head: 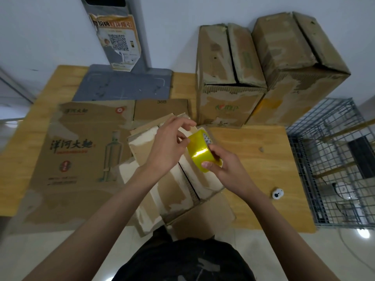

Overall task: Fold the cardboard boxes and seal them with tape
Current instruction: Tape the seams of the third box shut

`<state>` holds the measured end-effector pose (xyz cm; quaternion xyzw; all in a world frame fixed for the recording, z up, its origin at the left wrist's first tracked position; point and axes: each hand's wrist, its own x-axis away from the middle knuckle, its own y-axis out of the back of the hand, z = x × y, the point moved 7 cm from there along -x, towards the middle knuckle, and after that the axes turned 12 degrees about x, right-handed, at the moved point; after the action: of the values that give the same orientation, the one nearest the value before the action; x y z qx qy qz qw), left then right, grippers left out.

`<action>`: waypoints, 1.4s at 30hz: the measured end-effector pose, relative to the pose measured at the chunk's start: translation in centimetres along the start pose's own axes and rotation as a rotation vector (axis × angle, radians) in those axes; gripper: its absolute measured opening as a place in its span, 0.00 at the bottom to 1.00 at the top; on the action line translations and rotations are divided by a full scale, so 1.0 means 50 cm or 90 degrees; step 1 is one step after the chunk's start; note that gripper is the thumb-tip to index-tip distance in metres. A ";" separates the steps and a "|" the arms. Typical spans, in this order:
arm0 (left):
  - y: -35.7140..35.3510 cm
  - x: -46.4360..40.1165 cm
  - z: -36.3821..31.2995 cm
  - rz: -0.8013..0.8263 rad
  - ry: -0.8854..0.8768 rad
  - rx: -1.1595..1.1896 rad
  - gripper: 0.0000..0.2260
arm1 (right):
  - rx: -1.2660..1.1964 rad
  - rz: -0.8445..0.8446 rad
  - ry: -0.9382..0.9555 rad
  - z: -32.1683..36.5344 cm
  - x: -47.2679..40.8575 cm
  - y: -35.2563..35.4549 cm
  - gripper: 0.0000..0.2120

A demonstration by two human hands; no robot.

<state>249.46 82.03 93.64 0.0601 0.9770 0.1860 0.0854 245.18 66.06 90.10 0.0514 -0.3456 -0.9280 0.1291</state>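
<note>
Two bare forearms reach forward from the bottom edge, above a dark garment whose detail is too dim to make out. The right hand (227, 169) grips the roll of yellow tape (203, 153), thumb curled over its near face and fingers wrapped behind, where they are mostly hidden by the roll. The left hand (168, 147) sits just beside it on the left, fingertips curled together at the roll's upper rim; whether they pinch a free end of tape cannot be told, since the roll and knuckles cover that spot. Both hands hover over the folded cardboard box (172, 185), whose closed top flaps meet along a dark seam; the wrists cover part of that seam, and the box's near corner overhangs the wooden table (263, 142).

Left of the box lies a flattened printed carton (81, 151), its lettering blurred. A small white round object (277, 194) rests on the table to the right, too small to identify. Beyond the table's right edge stands a wire cage (334, 159), cut off by the frame. Farther back two tall cardboard boxes (229, 78) stand side by side, touching, beside a grey stand (125, 84) bearing a torn poster (117, 41).
</note>
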 end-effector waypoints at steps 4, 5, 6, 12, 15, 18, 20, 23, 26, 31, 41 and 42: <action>0.000 0.001 0.004 0.026 0.014 0.009 0.22 | 0.022 -0.006 0.005 0.000 0.005 -0.001 0.11; -0.003 0.003 0.004 0.027 0.011 0.003 0.22 | 0.031 -0.008 0.003 -0.001 0.005 -0.001 0.11; -0.007 0.006 0.005 0.027 0.011 -0.006 0.22 | 0.039 -0.012 0.002 -0.001 0.005 -0.001 0.11; -0.037 0.018 -0.003 0.064 0.041 -0.025 0.22 | 0.117 -0.045 -0.062 -0.020 0.003 -0.013 0.08; -0.036 0.016 0.010 0.055 0.095 -0.015 0.17 | 0.117 -0.068 -0.091 -0.030 0.006 0.006 0.07; -0.028 0.011 0.037 0.040 0.163 0.026 0.09 | 0.130 -0.059 -0.090 -0.025 0.008 0.013 0.08; -0.019 0.005 0.042 0.017 0.166 0.060 0.05 | 0.124 -0.049 -0.094 -0.020 0.010 0.011 0.09; -0.005 0.002 0.049 -0.016 0.176 0.153 0.05 | 0.097 -0.038 -0.100 -0.013 0.015 0.007 0.08; 0.008 -0.004 0.056 -0.015 0.198 0.190 0.08 | 0.064 -0.028 -0.116 -0.008 0.016 0.007 0.10; 0.041 -0.034 0.075 0.059 0.238 0.185 0.14 | -0.125 -0.019 -0.218 0.003 0.020 0.009 0.23; 0.168 -0.174 0.203 0.003 0.209 0.035 0.15 | -0.031 -0.052 -0.221 0.020 0.032 -0.026 0.22; 0.162 -0.184 0.213 0.019 0.201 0.037 0.14 | -0.020 -0.056 -0.218 0.024 0.023 -0.033 0.21</action>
<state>261.17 91.92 88.23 0.0470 0.9823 0.1657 -0.0736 243.52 67.73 89.93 -0.0943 -0.3456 -0.9332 0.0285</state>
